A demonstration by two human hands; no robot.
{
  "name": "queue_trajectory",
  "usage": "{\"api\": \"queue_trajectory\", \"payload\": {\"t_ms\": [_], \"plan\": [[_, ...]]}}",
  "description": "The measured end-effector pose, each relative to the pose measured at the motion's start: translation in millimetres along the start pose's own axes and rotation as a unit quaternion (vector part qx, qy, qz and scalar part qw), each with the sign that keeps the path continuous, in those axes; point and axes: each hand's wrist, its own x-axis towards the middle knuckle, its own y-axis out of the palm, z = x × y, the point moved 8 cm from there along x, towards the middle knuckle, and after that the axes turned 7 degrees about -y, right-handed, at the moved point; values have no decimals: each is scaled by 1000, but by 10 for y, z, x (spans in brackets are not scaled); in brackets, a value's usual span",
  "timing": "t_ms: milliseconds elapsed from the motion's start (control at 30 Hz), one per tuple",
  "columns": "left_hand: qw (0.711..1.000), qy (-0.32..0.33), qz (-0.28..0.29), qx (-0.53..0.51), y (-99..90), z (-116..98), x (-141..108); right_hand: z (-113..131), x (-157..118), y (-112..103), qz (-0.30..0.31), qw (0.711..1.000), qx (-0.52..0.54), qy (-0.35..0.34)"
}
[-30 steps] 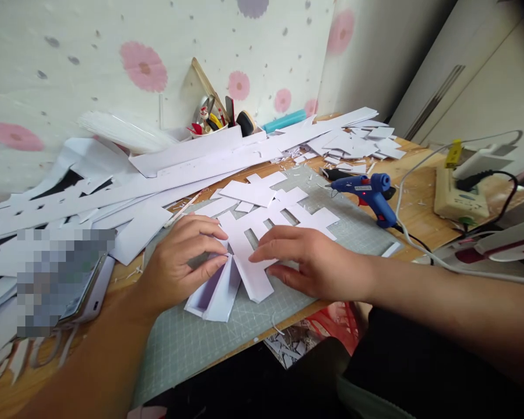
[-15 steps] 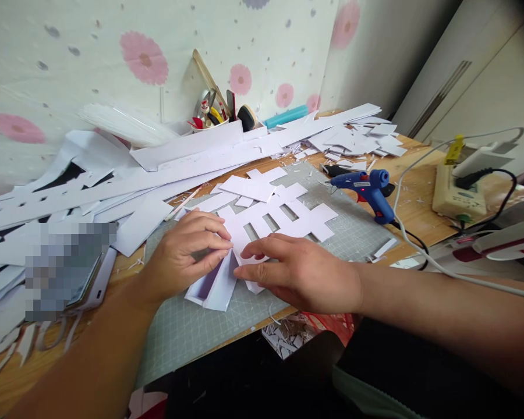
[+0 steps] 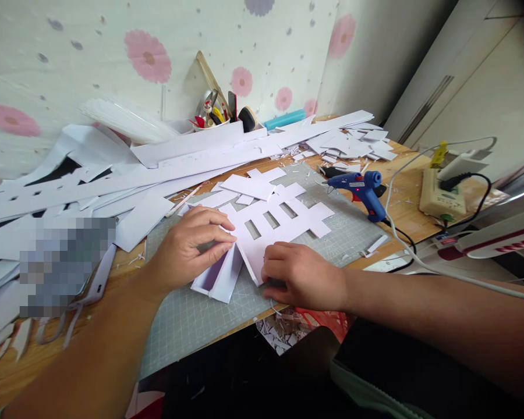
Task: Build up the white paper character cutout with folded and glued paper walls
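Note:
My left hand is closed, its thumb and fingertips pinching the upper end of a small box-like white foam board piece. That piece rests tilted on the green cutting mat, its hollow side facing left. Beside it lies a flat white foam board panel with rectangular window cutouts. My right hand is by the panel's near right corner, low over the mat's front edge. Its fingers are curled in, and whatever they hold is hidden. A thin pale strand shows just under them.
A blue hot glue gun rests at the mat's right, with a white cable and a power strip beyond. White board strips cover the back and left. A blurred phone-like object lies left. Scraps fill a bag below the edge.
My right hand has moved away from the box-like piece, rightward and down to the panel's near corner, its fingers curling in. My left hand keeps its pinch. The view has shifted slightly.

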Motion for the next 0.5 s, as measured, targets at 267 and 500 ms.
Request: {"api": "queue_trajectory", "payload": {"t_ms": [267,500], "plan": [[999,40,-12,1,-10,-14,-20,109,28,14,-35,993,-97,-62],[995,29,-98,7,-167,3,-38,-44,-70,-415,-162,987,-2,-3]]}}
